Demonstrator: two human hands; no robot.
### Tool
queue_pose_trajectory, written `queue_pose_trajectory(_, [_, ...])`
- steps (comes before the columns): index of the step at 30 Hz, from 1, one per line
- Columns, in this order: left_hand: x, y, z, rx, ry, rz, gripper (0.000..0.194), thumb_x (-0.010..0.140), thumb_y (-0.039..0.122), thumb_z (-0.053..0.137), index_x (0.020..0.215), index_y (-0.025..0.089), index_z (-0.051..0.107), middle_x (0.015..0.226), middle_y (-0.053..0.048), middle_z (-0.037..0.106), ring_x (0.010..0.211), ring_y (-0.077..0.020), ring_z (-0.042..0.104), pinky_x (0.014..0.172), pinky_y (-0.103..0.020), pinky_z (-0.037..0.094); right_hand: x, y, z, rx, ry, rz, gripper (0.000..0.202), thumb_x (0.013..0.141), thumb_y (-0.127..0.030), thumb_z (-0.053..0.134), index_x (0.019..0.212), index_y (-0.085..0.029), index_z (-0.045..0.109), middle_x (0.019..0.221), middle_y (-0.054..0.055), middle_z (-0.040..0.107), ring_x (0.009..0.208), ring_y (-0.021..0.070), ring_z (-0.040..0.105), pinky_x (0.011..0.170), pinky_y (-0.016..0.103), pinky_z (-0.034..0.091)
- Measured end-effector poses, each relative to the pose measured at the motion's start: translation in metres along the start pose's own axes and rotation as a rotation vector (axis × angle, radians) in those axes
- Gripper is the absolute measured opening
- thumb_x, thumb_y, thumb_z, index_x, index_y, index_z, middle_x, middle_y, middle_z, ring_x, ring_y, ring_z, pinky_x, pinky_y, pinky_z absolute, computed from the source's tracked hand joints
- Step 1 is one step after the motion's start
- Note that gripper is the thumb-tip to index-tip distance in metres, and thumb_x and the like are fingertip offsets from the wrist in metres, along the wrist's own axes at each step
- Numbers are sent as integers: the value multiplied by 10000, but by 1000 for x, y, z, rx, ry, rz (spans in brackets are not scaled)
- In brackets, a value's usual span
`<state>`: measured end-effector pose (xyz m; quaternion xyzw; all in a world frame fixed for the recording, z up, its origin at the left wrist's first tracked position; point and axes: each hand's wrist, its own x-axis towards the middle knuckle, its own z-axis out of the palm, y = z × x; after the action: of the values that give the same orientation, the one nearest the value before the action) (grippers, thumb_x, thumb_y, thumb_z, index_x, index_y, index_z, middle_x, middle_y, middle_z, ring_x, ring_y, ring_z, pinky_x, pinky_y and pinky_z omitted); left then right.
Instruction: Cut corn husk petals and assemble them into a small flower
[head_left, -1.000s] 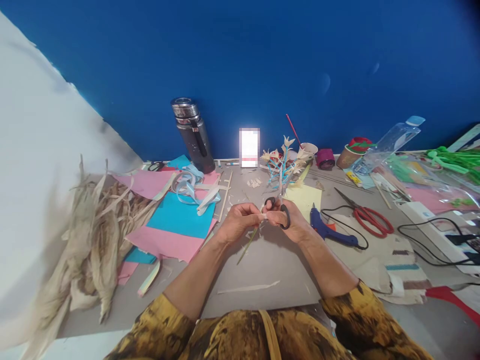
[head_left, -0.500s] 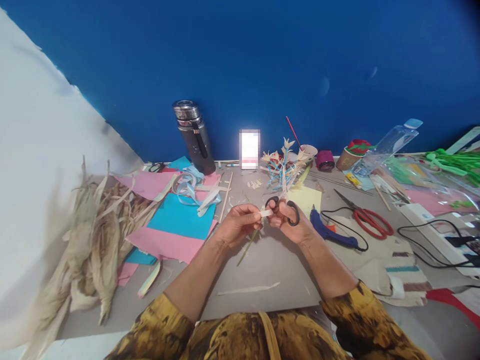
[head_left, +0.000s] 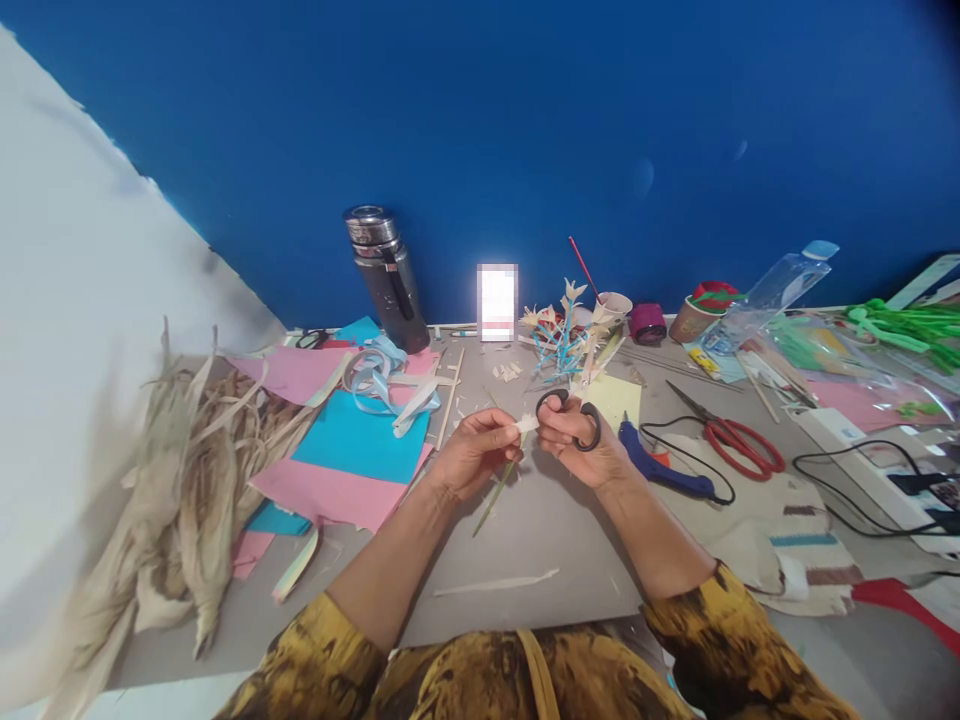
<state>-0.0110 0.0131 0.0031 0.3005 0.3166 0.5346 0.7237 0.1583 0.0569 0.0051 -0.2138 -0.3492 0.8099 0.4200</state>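
Between thumb and fingers, my left hand (head_left: 480,450) pinches a small pale strip (head_left: 527,424) that sticks out to the right. My right hand (head_left: 581,435) is wrapped round black-handled scissors (head_left: 590,375), whose blades point up and away from me. A narrow gap lies between the strip and my right fingertips. Below my left fingers a thin green stem (head_left: 491,500) lies slanted. Small pale cut pieces (head_left: 506,371) rest on the table beyond the hands, beside a bunch of pale flowers on blue stems (head_left: 562,335).
Dried husks (head_left: 210,480), coloured sheets (head_left: 360,440) and a dark flask (head_left: 390,285) are on the left. A blue glue gun (head_left: 667,470), red-handled scissors (head_left: 742,447), a power strip (head_left: 862,465) and a plastic bottle (head_left: 784,285) lie right. A pale strip (head_left: 495,583) lies near me.
My right hand and the scissors have moved slightly right, away from the pale strip, and the blades tilt more to the right. My left hand still pinches the strip.
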Motion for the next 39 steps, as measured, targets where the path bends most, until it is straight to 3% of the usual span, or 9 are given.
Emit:
queue_pose_trajectory(7, [1, 1, -1, 19, 7, -10, 230, 666, 256, 845, 653, 125, 656, 619, -7, 602, 530, -82, 505, 602, -260, 437, 0, 5, 1, -162, 58, -65, 394, 631, -318, 854, 853, -192, 554, 741, -34, 552, 511, 52, 364, 479, 215, 263])
queue_pose_trajectory(16, [2, 2, -3, -46, 65, -63, 189, 690, 222, 798, 689, 128, 633, 621, -11, 601, 530, -89, 525, 580, -236, 431, 0, 12, -3, -334, 179, -129, 375, 647, -366, 843, 836, -197, 567, 711, -35, 555, 526, 79, 370, 487, 234, 270])
queue_pose_trajectory(20, [2, 8, -8, -62, 72, -10, 133, 718, 215, 743, 718, 137, 635, 652, -39, 635, 629, -138, 602, 651, -266, 471, -3, 7, -2, -575, 71, -101, 425, 741, -576, 747, 799, -166, 650, 621, -12, 538, 518, 104, 378, 480, 258, 269])
queue_pose_trajectory(24, [1, 16, -11, -8, 99, 87, 110, 723, 214, 710, 703, 134, 638, 705, -58, 668, 651, -161, 626, 661, -293, 483, -6, 3, 0, -829, -66, -15, 592, 723, -727, 678, 800, -141, 706, 621, 21, 572, 580, 142, 465, 529, 275, 326])
queue_pose_trajectory(27, [1, 21, -11, -10, 150, 147, 96, 713, 195, 700, 681, 133, 634, 709, -44, 661, 611, -144, 608, 627, -284, 473, -7, 3, 2, -947, -139, 41, 644, 732, -763, 634, 826, -133, 721, 673, 50, 631, 582, 140, 474, 536, 271, 309])
queue_pose_trajectory(32, [0, 25, -8, -31, 156, 184, 112, 704, 171, 683, 646, 141, 591, 728, -59, 688, 627, -161, 643, 628, -281, 486, -7, 5, 2, -949, -271, 68, 637, 768, -769, 580, 697, -143, 681, 660, 60, 650, 584, 143, 511, 557, 263, 338])
queue_pose_trajectory(39, [0, 22, -5, -26, 160, 193, 134, 737, 210, 699, 673, 143, 602, 657, -59, 684, 621, -159, 640, 645, -283, 505, -9, 6, -3, -966, -276, 126, 638, 779, -766, 567, 682, -145, 674, 571, 28, 595, 506, 116, 446, 491, 246, 273])
